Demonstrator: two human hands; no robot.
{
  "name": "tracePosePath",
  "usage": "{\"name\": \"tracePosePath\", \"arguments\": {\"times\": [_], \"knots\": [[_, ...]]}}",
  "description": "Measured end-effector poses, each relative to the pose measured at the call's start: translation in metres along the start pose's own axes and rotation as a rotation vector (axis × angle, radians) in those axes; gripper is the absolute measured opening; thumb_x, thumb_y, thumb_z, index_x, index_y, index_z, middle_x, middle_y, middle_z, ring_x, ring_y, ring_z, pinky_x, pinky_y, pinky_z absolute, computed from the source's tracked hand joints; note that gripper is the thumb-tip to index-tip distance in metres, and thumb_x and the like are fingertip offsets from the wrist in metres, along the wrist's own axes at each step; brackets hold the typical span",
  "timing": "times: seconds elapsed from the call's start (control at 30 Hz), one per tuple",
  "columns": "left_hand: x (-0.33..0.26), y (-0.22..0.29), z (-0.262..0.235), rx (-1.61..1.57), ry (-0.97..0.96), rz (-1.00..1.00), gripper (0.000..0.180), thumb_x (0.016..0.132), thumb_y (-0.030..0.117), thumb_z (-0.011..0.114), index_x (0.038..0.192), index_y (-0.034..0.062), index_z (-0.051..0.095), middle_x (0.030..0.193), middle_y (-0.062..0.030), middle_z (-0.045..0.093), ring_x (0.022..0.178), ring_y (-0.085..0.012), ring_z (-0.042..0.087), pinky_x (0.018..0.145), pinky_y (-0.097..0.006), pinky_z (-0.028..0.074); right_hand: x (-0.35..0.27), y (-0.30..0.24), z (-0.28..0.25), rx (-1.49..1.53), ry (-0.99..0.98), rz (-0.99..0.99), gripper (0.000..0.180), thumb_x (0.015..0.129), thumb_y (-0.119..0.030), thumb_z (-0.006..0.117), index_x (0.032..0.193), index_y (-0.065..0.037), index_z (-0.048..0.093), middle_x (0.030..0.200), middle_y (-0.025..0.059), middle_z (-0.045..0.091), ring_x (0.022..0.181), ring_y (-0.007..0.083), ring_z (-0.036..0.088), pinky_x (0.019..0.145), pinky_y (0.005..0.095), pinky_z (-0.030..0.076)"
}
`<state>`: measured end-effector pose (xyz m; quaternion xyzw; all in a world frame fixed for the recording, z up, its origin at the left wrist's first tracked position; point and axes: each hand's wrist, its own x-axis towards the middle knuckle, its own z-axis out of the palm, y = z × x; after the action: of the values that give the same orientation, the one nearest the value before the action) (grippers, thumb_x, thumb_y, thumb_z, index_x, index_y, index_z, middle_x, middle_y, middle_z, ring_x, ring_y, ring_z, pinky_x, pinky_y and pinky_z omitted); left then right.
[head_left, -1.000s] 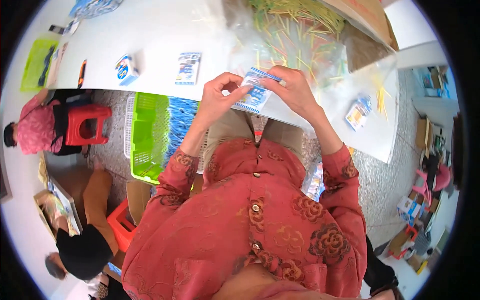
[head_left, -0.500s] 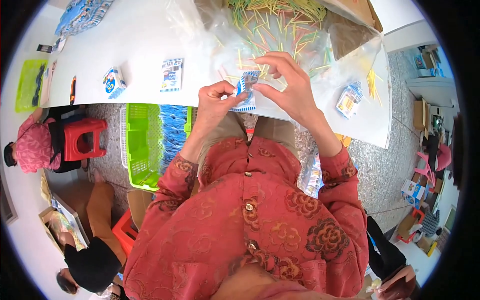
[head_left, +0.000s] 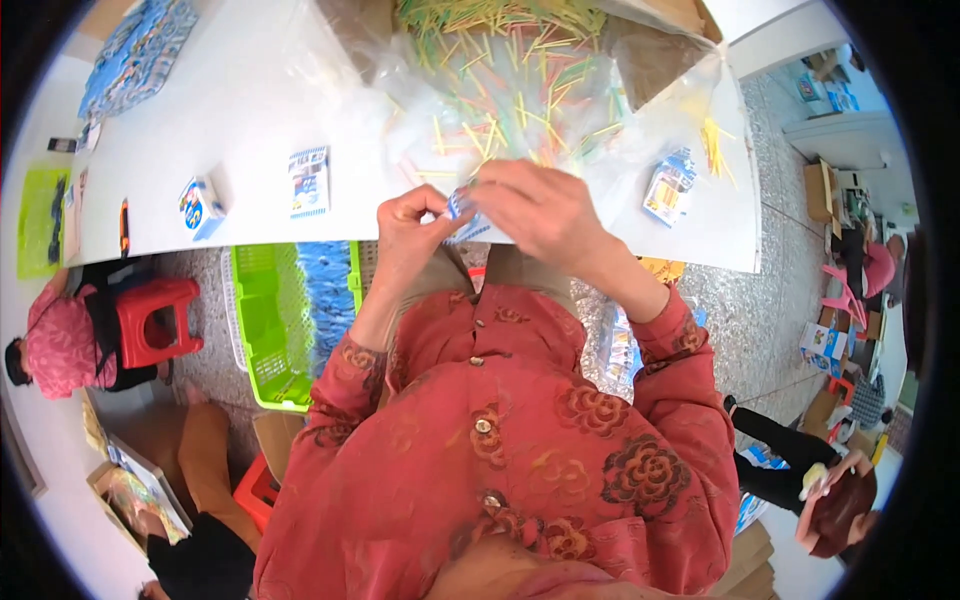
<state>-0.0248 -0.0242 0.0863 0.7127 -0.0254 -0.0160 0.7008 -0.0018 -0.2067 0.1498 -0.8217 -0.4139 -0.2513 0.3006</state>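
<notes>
My left hand [head_left: 405, 235] pinches a small blue-and-white packet [head_left: 470, 232] at the table's near edge. Over its upper part, my right hand [head_left: 545, 218] is bent down with its fingers drawn together; what they grip is hidden. Just beyond my hands, many thin short sticks or tubes [head_left: 490, 35] in yellow, green and pink lie loose on clear plastic sheeting [head_left: 400, 120]. A similar flat packet [head_left: 309, 182] rests to the left, with a small blue-and-white carton [head_left: 201, 208] farther left. Another packet [head_left: 668, 190] lies to the right, near some yellow sticks [head_left: 714, 150].
A cardboard box [head_left: 680, 20] stands at the far side. An orange-and-black tool [head_left: 124, 228] and a green tray [head_left: 42, 220] are at far left. Below the table edge is a green basket [head_left: 272, 340] beside bundled blue items [head_left: 328, 300]. A person sits near a red stool [head_left: 155, 320].
My right hand's fingers, spread beside the packet before, have come in over it and closed. My left hand keeps its pinch. The whole view has shifted, so the table's things sit lower and farther left.
</notes>
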Motion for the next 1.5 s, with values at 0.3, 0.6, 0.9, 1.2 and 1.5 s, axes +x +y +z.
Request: {"name": "tracePosePath", "arguments": {"times": [0.3, 0.6, 0.9, 1.2, 1.5], "knots": [[-0.008, -0.004, 0.01, 0.021, -0.135, 0.048, 0.018, 0.072, -0.001, 0.071, 0.063, 0.0007, 0.055, 0.059, 0.0031, 0.053, 0.059, -0.0017, 0.044, 0.052, -0.02, 0.038, -0.01, -0.002, -0.014, 0.306, -0.293, 0.362, 0.022, 0.076, -0.013, 0.067, 0.094, -0.003, 0.059, 0.083, 0.009, 0.06, 0.064, 0.0246, 0.059, 0.055, 0.0317, 0.047], [-0.005, -0.008, 0.012, 0.173, -0.129, 0.186, 0.015, 0.068, -0.002, 0.071, 0.065, -0.0007, 0.056, 0.061, -0.0012, 0.056, 0.056, -0.0057, 0.049, 0.052, -0.022, 0.039, -0.019, -0.004, -0.005, 0.212, -0.293, 0.331, 0.014, 0.075, -0.011, 0.064, 0.082, -0.004, 0.055, 0.075, 0.0069, 0.055, 0.065, 0.0265, 0.059, 0.053, 0.0346, 0.046], [-0.003, -0.017, 0.019, 0.153, 0.034, 0.202, 0.014, 0.07, -0.006, 0.065, 0.083, -0.0015, 0.063, 0.075, -0.0055, 0.061, 0.07, -0.0107, 0.055, 0.065, -0.024, 0.045, -0.012, -0.013, 0.012, -0.01, -0.2, 0.29, 0.011, 0.075, -0.007, 0.061, 0.084, -0.006, 0.054, 0.077, 0.0056, 0.052, 0.063, 0.0235, 0.059, 0.052, 0.0327, 0.048], [-0.003, -0.019, 0.031, -0.073, 0.18, 0.158, 0.01, 0.075, -0.006, 0.057, 0.084, -0.0033, 0.057, 0.076, -0.0038, 0.059, 0.075, -0.0077, 0.052, 0.071, -0.022, 0.043, -0.001, -0.013, 0.024, 0.027, -0.118, 0.247, 0.013, 0.072, -0.004, 0.061, 0.083, -0.006, 0.056, 0.079, 0.0045, 0.053, 0.064, 0.0221, 0.059, 0.052, 0.0318, 0.048], [0.016, -0.038, 0.018, -0.072, 0.081, 0.189, 0.005, 0.077, -0.002, 0.063, 0.082, -0.0025, 0.061, 0.076, -0.0021, 0.062, 0.074, -0.006, 0.053, 0.067, -0.022, 0.045, 0.001, 0.015, 0.016, 0.488, -0.176, 0.437, 0.018, 0.074, 0.002, 0.058, 0.091, -0.004, 0.059, 0.089, 0.0055, 0.058, 0.064, 0.0161, 0.059, 0.057, 0.0273, 0.048]]}}
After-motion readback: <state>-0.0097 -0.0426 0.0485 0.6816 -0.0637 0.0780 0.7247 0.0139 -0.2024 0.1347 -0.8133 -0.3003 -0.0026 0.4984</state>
